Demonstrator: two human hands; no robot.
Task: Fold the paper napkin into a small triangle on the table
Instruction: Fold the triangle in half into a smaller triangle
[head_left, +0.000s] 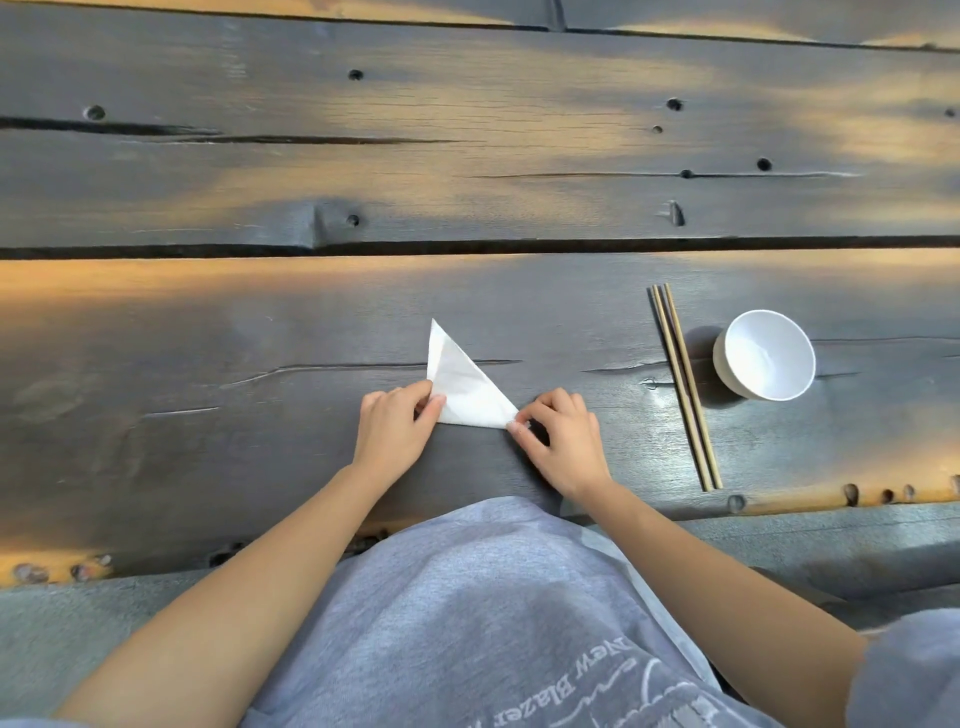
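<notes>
The paper napkin (465, 387), already a triangle, lies flat at the centre of the frame on the dark wooden table (208, 338). Pressing along the folded edges should sharpen the creases. The left hand (397, 428) pinches its lower-left corner; the right hand (558, 434) pinches its lower-right tip.

Napkin (467, 387): showing plain white. Table (260, 322): showing dark grey planks with orange-brown patches. Bowl (763, 355): showing white. Chopsticks (684, 387): showing tan and dark brown. Shirt (493, 623): showing grey, white lettering.
</notes>
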